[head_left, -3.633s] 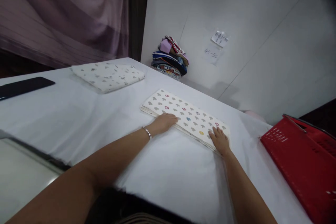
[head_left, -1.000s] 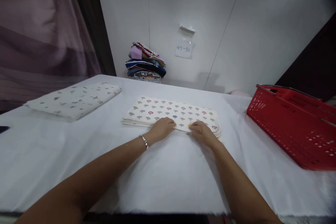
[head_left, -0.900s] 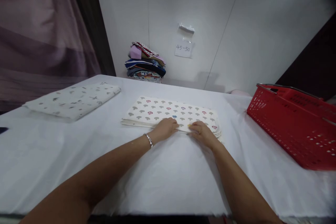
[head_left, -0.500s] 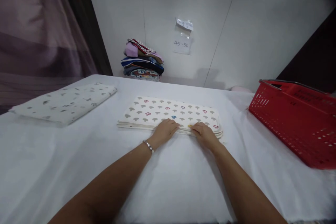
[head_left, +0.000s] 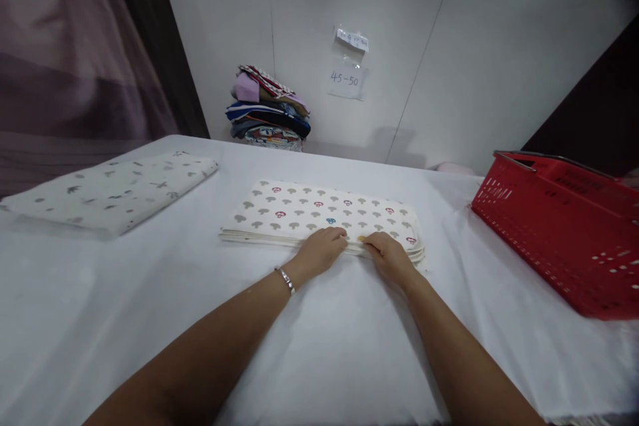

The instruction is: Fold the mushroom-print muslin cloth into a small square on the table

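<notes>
In front of me lies a cream folded cloth (head_left: 299, 208) printed with grey, red and blue mushrooms, its several layers showing along the near edge. My left hand (head_left: 323, 249), with a silver bracelet at the wrist, is curled over the middle of that edge. Just right of it, my right hand (head_left: 387, 253) pinches the same edge, thumb and fingers closed on the cloth. The thumb of my left hand is hidden below the layers. A small gap separates the two hands.
On the left of the white-covered table (head_left: 164, 319) lies another folded cloth (head_left: 120, 190) with a dark leaf print. A red plastic basket (head_left: 559, 233) stands at the right. Against the wall is a pile of folded fabrics (head_left: 269, 110), beside a paper sign (head_left: 345, 80) reading 45-50.
My left hand has slid slightly to the right along the cloth's edge, closer to my right hand. My right hand keeps its place. The view has shifted a little.
</notes>
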### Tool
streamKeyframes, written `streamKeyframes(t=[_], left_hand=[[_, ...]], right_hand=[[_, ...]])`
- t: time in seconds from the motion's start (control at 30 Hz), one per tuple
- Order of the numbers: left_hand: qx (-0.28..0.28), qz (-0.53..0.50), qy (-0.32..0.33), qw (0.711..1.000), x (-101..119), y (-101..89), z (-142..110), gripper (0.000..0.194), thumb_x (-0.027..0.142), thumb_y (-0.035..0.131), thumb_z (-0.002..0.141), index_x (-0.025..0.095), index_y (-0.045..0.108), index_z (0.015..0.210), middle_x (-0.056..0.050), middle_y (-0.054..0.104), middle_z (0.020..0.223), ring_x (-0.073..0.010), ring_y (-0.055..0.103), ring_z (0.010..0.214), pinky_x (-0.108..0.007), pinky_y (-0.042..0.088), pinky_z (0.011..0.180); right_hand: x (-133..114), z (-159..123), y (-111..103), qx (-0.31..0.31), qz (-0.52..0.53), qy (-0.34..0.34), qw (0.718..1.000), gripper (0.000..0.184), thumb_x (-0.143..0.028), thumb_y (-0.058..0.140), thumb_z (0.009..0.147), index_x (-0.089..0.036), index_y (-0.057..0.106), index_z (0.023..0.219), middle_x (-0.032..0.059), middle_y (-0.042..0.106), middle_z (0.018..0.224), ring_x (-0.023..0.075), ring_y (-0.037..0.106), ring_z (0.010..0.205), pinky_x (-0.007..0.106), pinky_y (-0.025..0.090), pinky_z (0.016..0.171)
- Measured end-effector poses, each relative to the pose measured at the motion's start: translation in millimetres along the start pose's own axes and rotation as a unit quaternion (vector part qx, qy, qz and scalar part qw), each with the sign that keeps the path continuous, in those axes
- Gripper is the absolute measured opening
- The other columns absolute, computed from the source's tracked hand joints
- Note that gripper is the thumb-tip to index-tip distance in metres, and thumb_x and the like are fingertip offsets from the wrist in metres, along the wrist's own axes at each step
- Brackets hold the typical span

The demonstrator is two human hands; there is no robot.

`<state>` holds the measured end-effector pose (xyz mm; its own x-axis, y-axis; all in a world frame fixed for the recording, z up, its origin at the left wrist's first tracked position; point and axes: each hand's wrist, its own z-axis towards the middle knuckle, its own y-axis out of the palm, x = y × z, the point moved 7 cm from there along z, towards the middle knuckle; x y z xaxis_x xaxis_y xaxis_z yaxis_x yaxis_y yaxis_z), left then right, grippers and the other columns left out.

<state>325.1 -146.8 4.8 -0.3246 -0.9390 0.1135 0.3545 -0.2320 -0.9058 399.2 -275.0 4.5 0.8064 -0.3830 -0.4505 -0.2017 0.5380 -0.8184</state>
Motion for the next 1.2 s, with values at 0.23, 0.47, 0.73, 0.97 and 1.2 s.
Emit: streamKeyframes(t=[0.23, 0.47, 0.73, 0.97, 1.2], left_hand=[[-0.005, -0.036, -0.038, 0.999, -4, 0.0, 4, 0.020, 0.018, 0.040, 0.091, 0.017, 0.060, 0.090, -0.004, 0.061, 0.099, -0.0159, 0.053, 0.087, -0.029, 0.041, 0.075], [0.010, -0.058, -0.069, 0.996, -8, 2.2, 5, 0.016, 0.018, 0.038, 0.092, 0.017, 0.053, 0.087, -0.003, 0.059, 0.089, -0.0161, 0.053, 0.081, -0.030, 0.041, 0.074], [0.010, -0.038, -0.085, 0.996, -8, 1.1, 6, 0.019, 0.020, 0.036, 0.093, 0.017, 0.053, 0.085, -0.003, 0.060, 0.086, -0.0161, 0.054, 0.078, -0.030, 0.040, 0.071], [-0.001, 0.003, -0.054, 0.999, -7, 7.0, 5, 0.012, 0.015, 0.044, 0.089, 0.018, 0.055, 0.092, -0.002, 0.062, 0.085, -0.0169, 0.056, 0.083, -0.032, 0.040, 0.076], [0.045, 0.050, -0.003, 0.998, -3, 0.5, 5, 0.016, 0.008, 0.047, 0.086, 0.018, 0.058, 0.090, -0.004, 0.061, 0.087, -0.0169, 0.052, 0.087, -0.031, 0.037, 0.074]], right_hand=[[-4, 0, 0, 0.004, -0.020, -0.023, 1.000, 0.023, -0.019, 0.044, 0.090, -0.024, 0.065, 0.099, 0.0035, 0.065, 0.094, 0.0177, 0.057, 0.089, 0.033, 0.046, 0.080], [-18, 0, -1, 0.021, -0.052, -0.078, 0.995, 0.026, -0.013, 0.045, 0.087, -0.023, 0.064, 0.100, 0.0053, 0.064, 0.100, 0.0184, 0.056, 0.092, 0.033, 0.046, 0.079], [-26, 4, 2, 0.008, -0.135, -0.104, 0.985, 0.019, -0.019, 0.048, 0.090, -0.020, 0.065, 0.096, 0.0067, 0.064, 0.092, 0.0193, 0.054, 0.085, 0.032, 0.042, 0.075], [-18, 5, 7, 0.002, -0.184, -0.063, 0.981, 0.019, -0.021, 0.048, 0.091, -0.022, 0.067, 0.093, 0.0059, 0.063, 0.085, 0.0195, 0.052, 0.082, 0.030, 0.036, 0.069], [-15, 7, 5, 0.009, -0.192, -0.055, 0.980, 0.022, -0.022, 0.044, 0.093, -0.022, 0.066, 0.094, 0.0057, 0.062, 0.083, 0.0190, 0.051, 0.079, 0.031, 0.034, 0.070]])
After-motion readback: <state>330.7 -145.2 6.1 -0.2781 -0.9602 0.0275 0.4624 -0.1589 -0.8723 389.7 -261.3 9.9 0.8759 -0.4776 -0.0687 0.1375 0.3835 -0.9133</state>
